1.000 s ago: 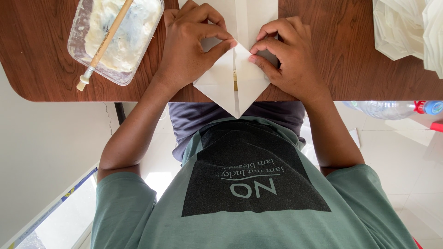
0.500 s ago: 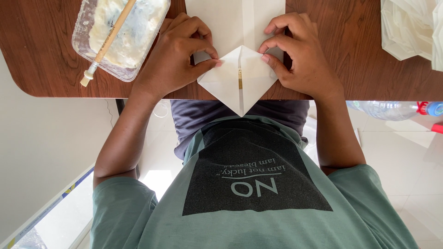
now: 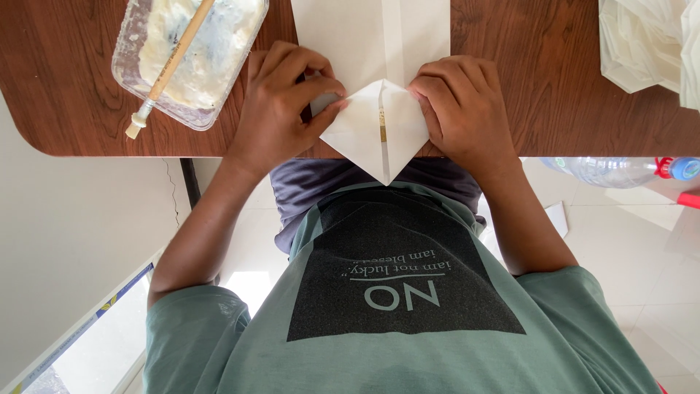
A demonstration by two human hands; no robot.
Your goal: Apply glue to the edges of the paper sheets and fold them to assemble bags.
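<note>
A white sheet of paper (image 3: pixel 364 36) lies on the brown wooden table (image 3: pixel 525 66), its near end folded into a point (image 3: pixel 379 138) that hangs over the table's edge. My left hand (image 3: pixel 281 102) presses the left folded flap down with its fingertips. On the other side, my right hand (image 3: pixel 459 102) holds the right flap flat. Both hands rest on the paper with fingers bent, meeting near the centre crease.
A clear plastic tub of white paste (image 3: pixel 189 51) with a wooden-handled brush (image 3: pixel 168 69) stands at the table's left. White folded paper pieces (image 3: pixel 649 44) lie at the right. A clear plastic bottle (image 3: pixel 620 169) lies on the floor below the right edge.
The view has shifted slightly, so table and paper sit lower in frame. Both hands have stayed on the folded flaps, with the fingers pressing a little closer to the centre crease.
</note>
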